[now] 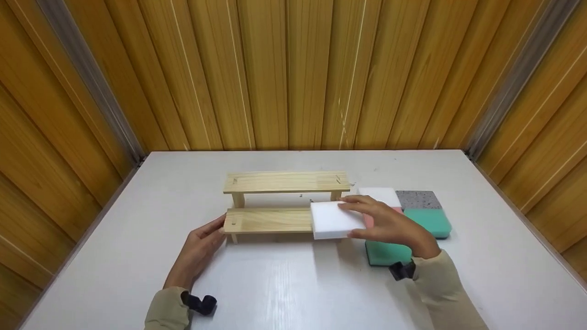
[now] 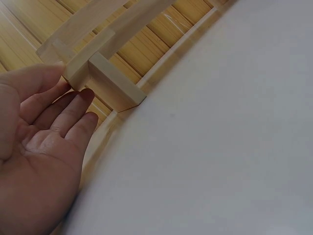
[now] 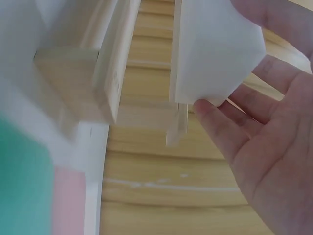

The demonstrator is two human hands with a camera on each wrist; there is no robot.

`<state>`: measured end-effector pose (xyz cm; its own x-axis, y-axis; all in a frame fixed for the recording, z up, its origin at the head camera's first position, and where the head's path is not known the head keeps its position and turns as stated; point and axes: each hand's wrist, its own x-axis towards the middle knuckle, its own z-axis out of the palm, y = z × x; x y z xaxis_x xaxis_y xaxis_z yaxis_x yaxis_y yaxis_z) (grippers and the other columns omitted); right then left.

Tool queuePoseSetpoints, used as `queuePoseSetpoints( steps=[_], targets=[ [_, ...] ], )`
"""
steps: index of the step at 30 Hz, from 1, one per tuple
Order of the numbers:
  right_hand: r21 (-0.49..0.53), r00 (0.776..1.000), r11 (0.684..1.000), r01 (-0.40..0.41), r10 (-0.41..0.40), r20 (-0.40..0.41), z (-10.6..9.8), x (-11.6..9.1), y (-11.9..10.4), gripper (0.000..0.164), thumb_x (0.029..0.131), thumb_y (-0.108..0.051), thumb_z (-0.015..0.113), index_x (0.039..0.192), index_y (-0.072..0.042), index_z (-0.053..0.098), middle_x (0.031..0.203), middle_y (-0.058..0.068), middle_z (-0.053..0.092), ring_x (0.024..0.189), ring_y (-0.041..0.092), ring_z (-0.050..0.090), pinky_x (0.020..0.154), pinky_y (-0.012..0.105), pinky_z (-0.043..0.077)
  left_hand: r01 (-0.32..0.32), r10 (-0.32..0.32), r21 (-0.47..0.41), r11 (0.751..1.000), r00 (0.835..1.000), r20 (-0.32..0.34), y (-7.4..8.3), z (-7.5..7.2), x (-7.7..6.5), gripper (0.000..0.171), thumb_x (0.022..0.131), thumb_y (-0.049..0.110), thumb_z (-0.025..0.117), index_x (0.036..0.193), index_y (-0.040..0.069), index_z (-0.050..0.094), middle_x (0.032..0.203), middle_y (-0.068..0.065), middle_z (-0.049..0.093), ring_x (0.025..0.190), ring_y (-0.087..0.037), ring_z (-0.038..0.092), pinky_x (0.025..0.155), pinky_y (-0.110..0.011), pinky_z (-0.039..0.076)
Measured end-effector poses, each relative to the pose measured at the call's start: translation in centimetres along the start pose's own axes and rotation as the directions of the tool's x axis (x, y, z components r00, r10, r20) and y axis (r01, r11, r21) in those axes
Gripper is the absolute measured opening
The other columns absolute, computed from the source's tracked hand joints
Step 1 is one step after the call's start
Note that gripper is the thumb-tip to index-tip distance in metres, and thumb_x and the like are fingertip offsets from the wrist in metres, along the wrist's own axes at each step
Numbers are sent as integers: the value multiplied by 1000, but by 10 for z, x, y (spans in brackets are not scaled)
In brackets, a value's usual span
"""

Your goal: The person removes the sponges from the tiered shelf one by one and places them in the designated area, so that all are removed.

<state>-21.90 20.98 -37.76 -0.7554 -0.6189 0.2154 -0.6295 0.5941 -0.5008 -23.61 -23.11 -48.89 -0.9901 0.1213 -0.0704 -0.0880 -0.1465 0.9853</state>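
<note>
A two-step wooden stand [image 1: 270, 220] stands on the white table, its rear board [image 1: 286, 182] higher than the front one. My left hand [image 1: 200, 250] is at the left end of the front board, thumb and fingertips at its edge. In the left wrist view, that hand [image 2: 46, 132] grips the board's end [image 2: 80, 68]. My right hand [image 1: 390, 224] holds a white sponge block [image 1: 337, 220] between thumb and fingers. The block overlaps the right end of the front board. From the right wrist, the white sponge [image 3: 215, 54] shows between the thumb and fingers.
Right of the stand lie several sponges: a white one [image 1: 380, 196], a grey speckled one [image 1: 418, 200], a green one [image 1: 429, 221], a nearer green one [image 1: 387, 253] and a pink one partly hidden behind my right hand. Wood-patterned walls [image 1: 302, 78] enclose the table's back and sides.
</note>
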Motion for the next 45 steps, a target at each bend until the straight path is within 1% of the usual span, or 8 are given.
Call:
queuePoseSetpoints(
  steps=[8, 16, 19, 23, 26, 30, 33, 45],
  targets=[
    [-41, 997, 998, -46, 43, -69, -19, -35, 23, 59, 84, -26, 75, 136, -6, 54, 141, 13, 51, 125, 33, 49, 97, 45, 50, 12, -10, 66, 998, 1000, -20, 0, -3, -2, 53, 93, 18, 64, 142, 10, 47, 152, -4, 39, 139, -19, 40, 108, -20, 40],
    [-29, 990, 992, -125, 123, -63, -38, -58, 32, 59, 85, -27, 74, 137, -9, 53, 143, 13, 49, 130, 40, 42, 98, 58, 46, -5, 5, 73, 997, 1000, -11, 1, -4, 0, 54, 93, 17, 63, 143, 8, 45, 153, -7, 37, 140, -22, 38, 108, -19, 39],
    [-50, 988, 989, -141, 138, -63, -43, -68, 36, 59, 85, -27, 74, 137, -11, 53, 143, 12, 48, 131, 29, 43, 98, 49, 49, -17, 17, 36, 999, 1000, 5, 0, -3, 0, 54, 94, 14, 62, 144, 5, 43, 154, -9, 36, 141, -23, 36, 109, -20, 39],
    [-48, 985, 986, -162, 159, -68, -49, -84, 45, 59, 84, -26, 74, 137, -13, 54, 143, 11, 49, 125, -5, 40, 95, 30, 51, -24, 24, -7, 1000, 1000, 13, 0, -3, 0, 56, 93, 14, 63, 144, 4, 42, 154, -9, 37, 141, -22, 37, 108, -19, 39],
    [-8, 984, 986, -168, 167, -69, -54, -96, 53, 58, 84, -23, 75, 137, -12, 54, 143, -2, 48, 117, -19, 33, 92, 18, 48, -19, 19, -3, 1000, 1000, 9, 1, -4, 0, 57, 93, 16, 64, 144, 5, 43, 153, -7, 38, 141, -21, 37, 108, -18, 39],
    [40, 985, 987, -158, 160, -67, -58, -110, 63, 59, 83, -18, 75, 137, -9, 52, 140, -27, 40, 117, -22, 32, 93, 10, 42, -18, 17, 4, 1000, 1000, 14, 1, -5, 0, 57, 93, 16, 64, 144, 5, 43, 153, -6, 38, 141, -20, 37, 109, -19, 38],
    [56, 983, 985, -164, 168, -71, -62, -120, 72, 62, 82, -15, 76, 138, -7, 51, 137, -35, 37, 119, -25, 29, 94, 8, 41, -22, 22, -6, 1000, 999, 27, 2, -4, 1, 57, 93, 16, 64, 144, 5, 42, 154, -6, 37, 141, -20, 36, 110, -19, 38],
    [89, 970, 967, -238, 241, -23, -72, -149, 96, 69, 80, -11, 76, 142, -13, 46, 141, -26, 41, 114, -24, 31, 86, 10, 45, -6, 6, 12, 1000, 1000, 2, 2, -3, -1, 55, 94, 14, 62, 144, 5, 42, 154, -7, 36, 141, -21, 36, 109, -19, 38]
  ],
)
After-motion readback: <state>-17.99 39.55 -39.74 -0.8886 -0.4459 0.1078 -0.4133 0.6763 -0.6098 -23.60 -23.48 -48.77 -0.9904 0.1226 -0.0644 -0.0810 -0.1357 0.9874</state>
